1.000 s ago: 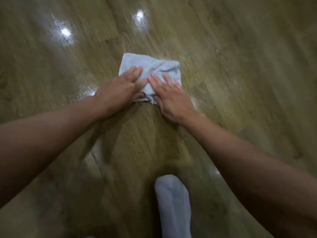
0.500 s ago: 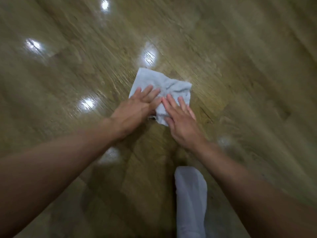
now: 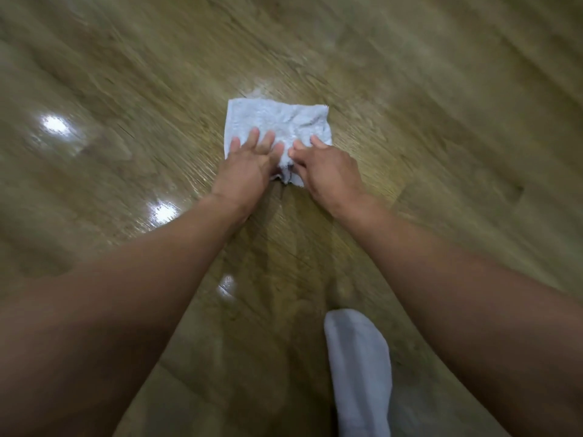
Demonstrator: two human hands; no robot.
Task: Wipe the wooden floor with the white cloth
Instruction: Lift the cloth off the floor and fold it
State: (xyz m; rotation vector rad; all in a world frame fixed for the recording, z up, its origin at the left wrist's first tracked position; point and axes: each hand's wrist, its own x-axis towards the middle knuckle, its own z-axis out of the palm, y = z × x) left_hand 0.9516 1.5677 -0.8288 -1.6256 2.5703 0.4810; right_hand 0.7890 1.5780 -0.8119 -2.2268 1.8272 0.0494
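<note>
The white cloth (image 3: pixel 280 121) lies crumpled and roughly square on the glossy wooden floor (image 3: pixel 441 127), just above the middle of the view. My left hand (image 3: pixel 246 168) presses flat on its near left part, fingers spread over the fabric. My right hand (image 3: pixel 328 171) rests on the near right part with its fingers curled into the cloth. The two hands nearly touch. The cloth's near edge is bunched and partly hidden between them.
My foot in a white sock (image 3: pixel 359 367) stands on the floor below the hands, between my forearms. Bright ceiling-light reflections (image 3: pixel 55 124) shine on the boards at the left. Bare floor surrounds the cloth on all sides.
Both hands have kept pressing the cloth while it slid over the floor, and the reflections shifted with the view. My right fingers went from flat to curled into the cloth.
</note>
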